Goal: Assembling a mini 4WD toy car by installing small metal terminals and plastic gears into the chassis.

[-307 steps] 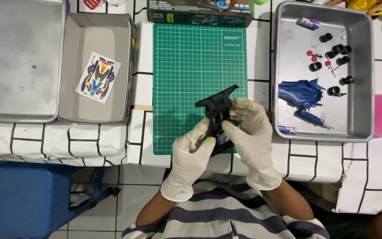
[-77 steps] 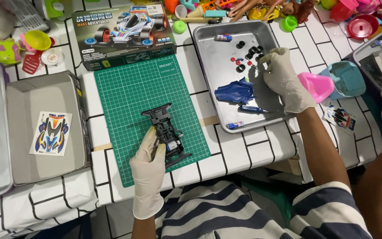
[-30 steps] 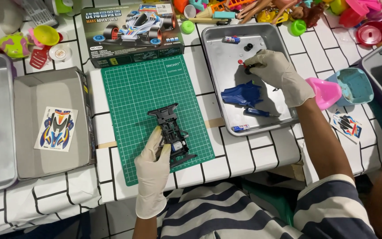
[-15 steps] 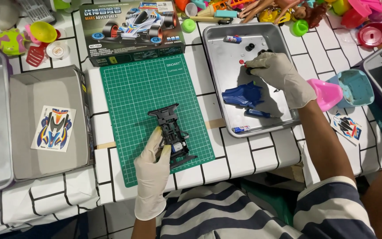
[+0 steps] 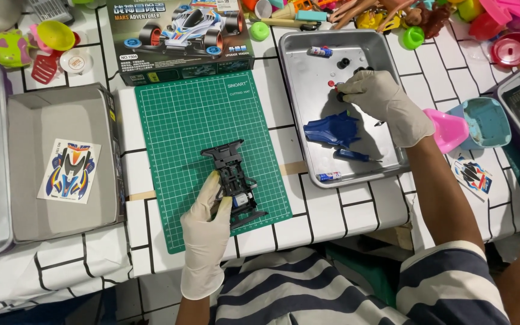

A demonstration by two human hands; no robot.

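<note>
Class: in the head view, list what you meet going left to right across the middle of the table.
Sticker sheet → left hand → black toy car chassis → blue car body shell → right hand → pink cup.

Single head-worn view, steeply down and close over the green cutting mat (image 5: 212,150).
</note>
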